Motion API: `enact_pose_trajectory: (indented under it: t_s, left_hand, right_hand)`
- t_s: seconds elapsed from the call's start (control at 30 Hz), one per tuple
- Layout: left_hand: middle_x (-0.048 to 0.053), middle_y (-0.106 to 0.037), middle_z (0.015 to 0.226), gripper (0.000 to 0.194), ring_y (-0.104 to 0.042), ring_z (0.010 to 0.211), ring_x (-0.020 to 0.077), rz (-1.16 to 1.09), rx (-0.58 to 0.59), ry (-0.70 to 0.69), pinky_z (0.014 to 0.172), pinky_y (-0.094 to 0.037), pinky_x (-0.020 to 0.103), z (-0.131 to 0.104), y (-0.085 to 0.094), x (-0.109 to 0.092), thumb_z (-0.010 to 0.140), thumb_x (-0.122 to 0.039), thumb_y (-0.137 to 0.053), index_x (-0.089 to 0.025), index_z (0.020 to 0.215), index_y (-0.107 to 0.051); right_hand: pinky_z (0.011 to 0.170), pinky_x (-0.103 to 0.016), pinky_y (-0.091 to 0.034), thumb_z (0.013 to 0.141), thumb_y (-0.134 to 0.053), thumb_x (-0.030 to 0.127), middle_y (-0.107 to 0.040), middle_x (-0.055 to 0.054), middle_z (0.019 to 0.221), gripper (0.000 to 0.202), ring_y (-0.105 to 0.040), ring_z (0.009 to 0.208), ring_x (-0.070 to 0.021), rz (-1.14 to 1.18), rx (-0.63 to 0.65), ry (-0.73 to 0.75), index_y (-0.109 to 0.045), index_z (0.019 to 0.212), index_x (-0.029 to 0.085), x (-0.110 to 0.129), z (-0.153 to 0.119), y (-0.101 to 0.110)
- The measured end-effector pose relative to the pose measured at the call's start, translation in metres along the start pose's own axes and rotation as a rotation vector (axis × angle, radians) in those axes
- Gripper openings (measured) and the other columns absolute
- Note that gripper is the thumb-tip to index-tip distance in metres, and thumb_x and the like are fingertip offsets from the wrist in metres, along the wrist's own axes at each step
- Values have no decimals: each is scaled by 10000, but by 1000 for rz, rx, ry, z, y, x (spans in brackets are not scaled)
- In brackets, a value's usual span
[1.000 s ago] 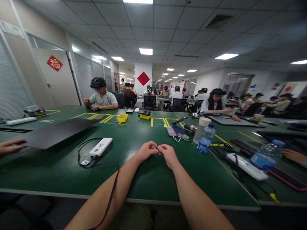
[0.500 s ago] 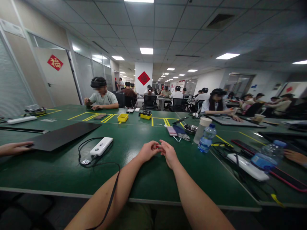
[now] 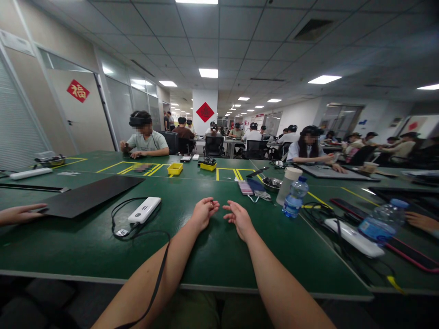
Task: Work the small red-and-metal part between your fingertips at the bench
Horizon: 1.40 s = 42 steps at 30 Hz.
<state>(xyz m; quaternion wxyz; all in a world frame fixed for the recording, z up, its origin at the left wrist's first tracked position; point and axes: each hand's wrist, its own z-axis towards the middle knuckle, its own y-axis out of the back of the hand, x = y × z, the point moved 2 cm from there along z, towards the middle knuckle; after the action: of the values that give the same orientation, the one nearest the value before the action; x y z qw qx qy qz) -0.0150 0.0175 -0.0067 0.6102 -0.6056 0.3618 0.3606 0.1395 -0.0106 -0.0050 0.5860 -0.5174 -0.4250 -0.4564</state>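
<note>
Above the green table (image 3: 219, 256), my left hand (image 3: 205, 213) has its fingers curled in, thumb against forefinger. A small dark spot shows at the pinch, too small to name. My right hand (image 3: 239, 218) faces it a short gap away, with its fingers loosely bent and apart and nothing seen in them. Left of my left hand lies a white power bank (image 3: 144, 210), with a black cable running from it along my left forearm. The nearest things to my right hand are a patterned pink item (image 3: 245, 187) and a grey cloth (image 3: 262, 195), farther back.
A black board (image 3: 92, 197) lies at the left, touched by another person's hand (image 3: 22, 214). On the right stand a water bottle (image 3: 295, 197) and a pale cup (image 3: 288, 185), with a second bottle (image 3: 384, 222) beyond. Yellow trays (image 3: 175, 169) sit farther back; people work across the table.
My hands, touching at the fingertips before with a bit of red between them, have moved apart. The left shifted left; the right hand's fingers opened slightly.
</note>
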Motion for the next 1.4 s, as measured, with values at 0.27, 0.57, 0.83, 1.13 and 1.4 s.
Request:
enact_pose_trajectory:
  t_s: [0.27, 0.57, 0.83, 1.13, 1.4]
  left_hand:
    - [21, -534, 636, 110, -482, 476, 82, 125, -32, 44, 465, -401, 205, 1, 3, -2, 657, -133, -439, -159, 752, -487]
    - [76, -604, 778, 111, -557, 825, 229, 1411, -51, -354, 767, -380, 338, -8, 0, -1, 734, -297, -528, -191, 736, -561]
    - [93, -568, 919, 216, -557, 858, 209, 1681, 144, -413, 769, -388, 298, -1, 11, -8, 828, -358, -452, -204, 849, -602]
    - [91, -606, 916, 229, -569, 889, 206, 1723, -57, -316, 851, -410, 302, 1, 133, -84, 812, -245, -430, -187, 873, -643]
    - [102, -620, 1120, 360, -544, 1062, 217, 1727, -49, -386, 975, -359, 312, -4, 154, -91, 787, -160, -407, -159, 1074, -625]
  right_hand:
    - [421, -191, -364, 762, -553, 452, -672, -87, 893, 339, -574, 514, -95, -62, 21, 11, -592, 946, 170, 7, -6, -3]
    - [425, -190, -352, 756, -556, 455, -668, -59, 810, 341, -554, 485, -82, -59, 43, 9, -597, 936, 168, 6, -6, -3]
    - [420, -191, -343, 747, -564, 463, -661, -52, 767, 349, -541, 476, -82, -79, 39, 18, -601, 914, 159, 3, -5, -2]
    - [417, -195, -333, 741, -560, 465, -649, -37, 711, 345, -522, 462, -81, -119, 72, 35, -616, 872, 151, 0, -2, -2]
    - [417, -198, -325, 733, -567, 447, -647, -35, 700, 328, -521, 458, -81, -143, 82, 43, -625, 847, 145, 3, -4, -2]
